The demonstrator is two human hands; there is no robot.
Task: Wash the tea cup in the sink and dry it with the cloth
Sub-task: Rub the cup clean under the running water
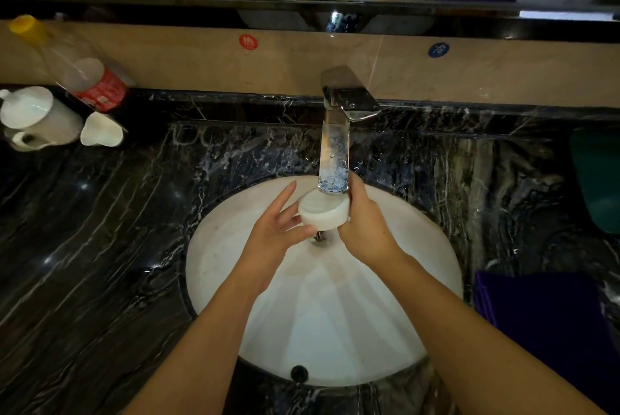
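The tea cup [322, 211] sits right under the faucet [335, 146] spout, over the middle of the white sink [235, 247], above the drain. The left hand [271, 233] cradles it from the left and below, fingers spread and the thumb under the near side, more a loose prop than a real grip. The right hand [364, 230] wraps around the right side, though the back of the hand hides its fingertips, so how tightly it clamps is hard to say.

Biggest risk is probably a slip: wet glazed ceramic, a half-open left hand, and a hard basin right below. The cup's rim is also really close to the metal spout, so lifting it straight up could knock or chip it. Better to pull it toward the person first.

Room-wise, the bowl is wide and open on the near side, so lots of space to lower or tilt. The marble counter edge rings the sink. The purple cloth [536, 320] lies on the counter just right of the basin, an easy reach. Spare cups [37, 116] and a bottle [80, 75] sit far left, well out of the way.
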